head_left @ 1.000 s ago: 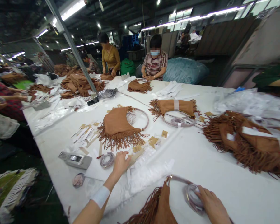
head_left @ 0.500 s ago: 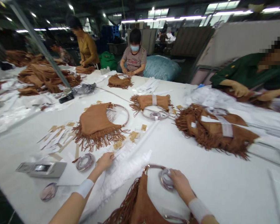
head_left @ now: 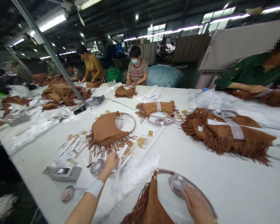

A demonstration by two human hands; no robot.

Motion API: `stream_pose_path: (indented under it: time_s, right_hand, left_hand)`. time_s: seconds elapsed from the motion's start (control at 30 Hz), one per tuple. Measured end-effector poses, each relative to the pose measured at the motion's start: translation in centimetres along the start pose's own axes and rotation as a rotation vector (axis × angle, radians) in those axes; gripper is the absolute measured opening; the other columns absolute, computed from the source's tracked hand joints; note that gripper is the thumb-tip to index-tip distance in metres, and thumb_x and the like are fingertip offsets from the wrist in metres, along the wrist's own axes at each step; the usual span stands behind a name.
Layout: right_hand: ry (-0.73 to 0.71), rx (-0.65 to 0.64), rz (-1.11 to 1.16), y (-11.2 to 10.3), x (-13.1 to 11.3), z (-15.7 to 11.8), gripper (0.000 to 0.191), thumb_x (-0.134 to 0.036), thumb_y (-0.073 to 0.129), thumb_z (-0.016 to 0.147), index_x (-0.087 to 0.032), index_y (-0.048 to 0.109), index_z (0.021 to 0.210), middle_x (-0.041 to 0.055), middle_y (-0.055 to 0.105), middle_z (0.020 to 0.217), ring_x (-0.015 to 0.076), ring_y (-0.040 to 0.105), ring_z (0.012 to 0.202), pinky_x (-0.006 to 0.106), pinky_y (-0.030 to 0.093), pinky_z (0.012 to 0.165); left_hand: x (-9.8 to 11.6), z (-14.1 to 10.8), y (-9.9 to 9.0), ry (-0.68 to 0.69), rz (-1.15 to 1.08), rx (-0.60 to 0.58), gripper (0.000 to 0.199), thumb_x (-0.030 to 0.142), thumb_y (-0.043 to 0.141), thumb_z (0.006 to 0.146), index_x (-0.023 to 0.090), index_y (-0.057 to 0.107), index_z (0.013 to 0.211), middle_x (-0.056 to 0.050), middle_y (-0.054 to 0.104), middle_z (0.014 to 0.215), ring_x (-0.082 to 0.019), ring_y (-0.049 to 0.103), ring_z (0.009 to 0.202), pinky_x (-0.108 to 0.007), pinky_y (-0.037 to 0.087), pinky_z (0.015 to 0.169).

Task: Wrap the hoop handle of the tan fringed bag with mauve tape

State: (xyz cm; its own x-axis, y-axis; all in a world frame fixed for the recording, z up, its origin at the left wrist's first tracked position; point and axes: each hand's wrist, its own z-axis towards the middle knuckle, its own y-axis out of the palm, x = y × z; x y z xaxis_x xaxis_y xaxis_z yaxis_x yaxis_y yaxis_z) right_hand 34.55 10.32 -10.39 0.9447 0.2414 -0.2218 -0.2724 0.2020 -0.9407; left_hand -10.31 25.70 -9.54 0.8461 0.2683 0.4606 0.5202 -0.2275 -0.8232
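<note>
My left hand (head_left: 112, 161) is closed on thin white strips (head_left: 120, 165), which stick out past the fingers, over a heap of crumpled white wrapping. A brown suede bag (head_left: 155, 203) with long fringe lies right in front of me, cut off by the lower picture edge. Inside the loop of its handle (head_left: 193, 180) sits a coiled strap (head_left: 176, 184) in clear wrap. My right hand (head_left: 197, 200), somewhat blurred, has its fingers at the coil's right edge; the grip is partly hidden. Left of my left hand lies another coiled strap (head_left: 97, 167).
Another fringed bag (head_left: 109, 127) lies ahead, beside paper strips (head_left: 72, 144) and tan tags (head_left: 141, 142). A grey device (head_left: 62, 173) is at left. Banded bags (head_left: 231, 132) lie at right. A slanted metal post (head_left: 49, 51) rises at left. Co-workers handle bags around the table.
My left hand has come up with white strips now showing in its fingers. My right hand has shifted slightly toward me beside the coil. The view has tilted up and turned left.
</note>
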Motion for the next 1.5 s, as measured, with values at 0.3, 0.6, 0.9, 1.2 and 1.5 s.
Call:
stream_pose_path:
  time_s: [0.3,0.6,0.9,1.2,1.5]
  right_hand:
    - [0.519,-0.083,0.601,-1.8,-12.9,-1.0,0.052,-0.061,0.045,0.088,-0.019,0.070,0.105,0.0104,0.071,0.104,0.0283,0.066,0.097,0.041,0.053,0.090]
    - [0.817,-0.044,0.929,-5.8,-19.1,0.8,0.056,-0.065,0.046,0.083,-0.016,0.071,0.091,0.0132,0.072,0.091,0.0291,0.067,0.081,0.037,0.053,0.076]
    - [1.002,0.023,0.982,-4.3,-14.9,-4.8,0.062,-0.069,0.055,0.073,-0.014,0.072,0.097,0.0142,0.072,0.096,0.0315,0.066,0.089,0.039,0.053,0.082]
    - [1.294,0.226,0.850,-9.5,-7.0,-7.3,0.058,-0.072,0.050,0.073,-0.015,0.064,0.078,0.0069,0.067,0.066,0.0205,0.060,0.058,0.029,0.048,0.053]
    - [1.449,0.126,0.714,-12.8,-3.8,-10.8,0.056,-0.071,0.052,0.071,-0.017,0.061,0.076,-0.0009,0.054,0.051,0.0149,0.047,0.041,0.026,0.034,0.037]
  left_hand:
    - [3.7,-5.5,-1.6,0.121,-0.219,0.086,0.014,0.030,0.055,0.079,0.018,0.056,0.072,0.002,0.060,0.061,-0.015,0.057,0.060,-0.024,0.038,0.058]
    - [12.7,-20.8,9.7,0.634,-0.263,-0.009,0.020,0.016,0.039,0.089,0.020,0.050,0.073,-0.002,0.060,0.071,-0.017,0.058,0.068,-0.027,0.041,0.063]
    - [14.6,-21.7,12.8,0.824,-0.183,-0.198,0.015,0.013,0.043,0.086,0.019,0.056,0.081,-0.005,0.063,0.076,-0.018,0.061,0.073,-0.027,0.045,0.064]
    - [21.9,-11.0,10.8,0.799,0.061,-0.349,0.031,0.036,0.047,0.094,0.019,0.060,0.116,-0.009,0.064,0.114,-0.021,0.058,0.106,-0.031,0.043,0.093]
    - [26.1,-6.1,16.5,0.928,0.371,-0.536,0.035,0.030,0.064,0.081,0.019,0.057,0.114,-0.012,0.061,0.109,-0.027,0.060,0.101,-0.036,0.047,0.083]
